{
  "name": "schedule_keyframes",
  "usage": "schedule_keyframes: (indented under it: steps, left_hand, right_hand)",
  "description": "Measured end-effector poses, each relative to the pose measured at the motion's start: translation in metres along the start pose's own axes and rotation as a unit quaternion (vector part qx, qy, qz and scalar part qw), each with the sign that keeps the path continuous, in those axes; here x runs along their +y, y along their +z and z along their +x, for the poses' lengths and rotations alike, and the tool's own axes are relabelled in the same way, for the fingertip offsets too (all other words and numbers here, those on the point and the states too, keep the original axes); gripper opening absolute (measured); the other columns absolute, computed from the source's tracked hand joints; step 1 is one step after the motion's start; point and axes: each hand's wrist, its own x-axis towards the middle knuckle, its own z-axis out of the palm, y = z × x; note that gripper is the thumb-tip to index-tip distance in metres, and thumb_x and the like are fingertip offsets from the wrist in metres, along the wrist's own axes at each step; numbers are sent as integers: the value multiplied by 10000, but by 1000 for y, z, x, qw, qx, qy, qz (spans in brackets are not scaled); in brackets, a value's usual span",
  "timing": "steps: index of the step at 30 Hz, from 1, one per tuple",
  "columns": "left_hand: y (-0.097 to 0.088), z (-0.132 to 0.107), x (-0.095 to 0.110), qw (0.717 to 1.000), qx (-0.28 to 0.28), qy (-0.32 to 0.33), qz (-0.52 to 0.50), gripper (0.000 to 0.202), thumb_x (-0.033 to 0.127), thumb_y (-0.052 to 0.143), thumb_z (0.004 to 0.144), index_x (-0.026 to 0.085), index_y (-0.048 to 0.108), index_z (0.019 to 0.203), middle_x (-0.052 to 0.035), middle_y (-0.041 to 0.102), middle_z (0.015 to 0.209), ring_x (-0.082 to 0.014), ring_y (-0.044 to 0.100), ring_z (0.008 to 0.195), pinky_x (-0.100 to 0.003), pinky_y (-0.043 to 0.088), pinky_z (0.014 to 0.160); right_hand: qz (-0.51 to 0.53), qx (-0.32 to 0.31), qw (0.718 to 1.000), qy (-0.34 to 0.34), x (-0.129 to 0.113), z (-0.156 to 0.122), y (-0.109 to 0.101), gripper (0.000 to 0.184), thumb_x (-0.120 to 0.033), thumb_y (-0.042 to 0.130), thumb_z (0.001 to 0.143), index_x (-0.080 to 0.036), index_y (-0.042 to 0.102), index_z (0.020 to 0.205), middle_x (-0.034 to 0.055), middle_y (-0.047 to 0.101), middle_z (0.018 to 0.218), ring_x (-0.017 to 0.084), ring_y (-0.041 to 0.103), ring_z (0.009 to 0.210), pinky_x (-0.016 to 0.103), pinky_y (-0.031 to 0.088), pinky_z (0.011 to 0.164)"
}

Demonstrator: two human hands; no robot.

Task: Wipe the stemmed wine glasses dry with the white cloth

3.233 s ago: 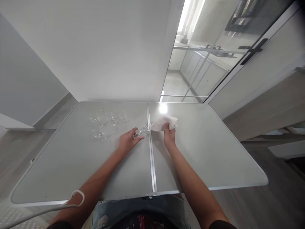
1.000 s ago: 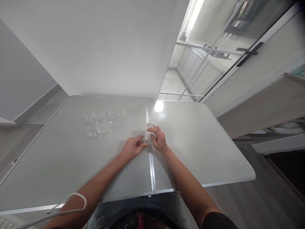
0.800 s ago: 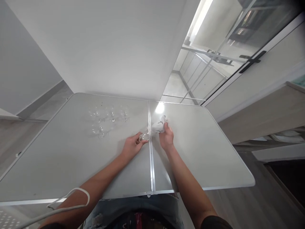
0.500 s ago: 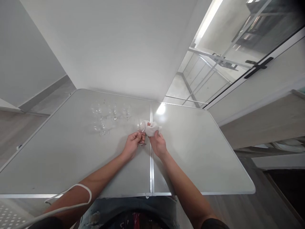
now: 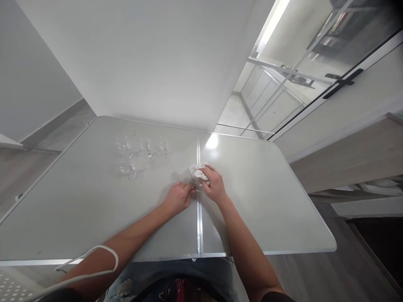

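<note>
My left hand point(image 5: 176, 199) is closed on the stem of a small clear stemmed glass point(image 5: 194, 187) over the middle seam of the grey table point(image 5: 94, 209). My right hand point(image 5: 214, 186) grips a crumpled white cloth point(image 5: 197, 172) and presses it against the glass bowl, which is mostly hidden behind the cloth and fingers. Both hands touch each other at the glass.
Several more clear stemmed glasses point(image 5: 143, 151) stand in a cluster on the left half of the table, beyond my left hand. A white wall rises behind the table, a glass door point(image 5: 283, 84) is at the right. A white cable point(image 5: 91, 260) loops over my left forearm.
The glass stood upright in my left hand half a second ago with the cloth at its rim. Now both hands have dropped closer together and the cloth covers the glass.
</note>
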Motion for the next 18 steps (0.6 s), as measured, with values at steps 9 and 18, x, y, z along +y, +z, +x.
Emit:
schedule_keyframes:
  steps: [9, 18]
  left_hand:
    - [-4, 7, 9, 954, 42, -140, -262, 342, 369, 477, 993, 187, 536, 710, 12, 529, 631, -132, 481, 591, -252, 374, 613]
    - [-8, 13, -4, 875, 133, -243, -396, 358, 463, 569, 917, 164, 573, 721, 23, 526, 609, -111, 427, 553, -231, 336, 536]
  right_hand:
    - [549, 171, 776, 261, 0, 4, 22, 219, -404, 730, 837, -210, 710, 937, 29, 707, 912, 172, 645, 791, 269, 539, 666]
    - [22, 18, 997, -71, -6, -11, 48, 580, -343, 482, 1011, -223, 419, 1575, 147, 458, 1552, 337, 394, 1468, 546, 311, 1219]
